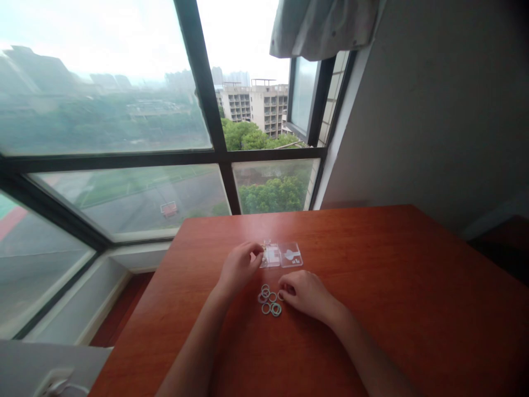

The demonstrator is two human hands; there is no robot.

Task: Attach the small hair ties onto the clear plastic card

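Observation:
A small clear plastic box (271,257) lies opened out on the table, its flat lid (296,262) with a white printed mark to the right. At the box's left edge is my left hand (243,263), its fingers curled together; what they pinch, if anything, is hidden. Nearer to me lies a loose cluster of pale grey-green rings (265,309), some overlapping. My right hand (306,292) rests just right of the cluster, thumb and fingers bent round a ring (281,296) at its edge.
The reddish-brown wooden table (397,286) extends to both sides of my arms. Behind it stand dark-framed windows (223,157), with a curtain (322,27) hanging at the top. A plain wall (421,121) rises at the right.

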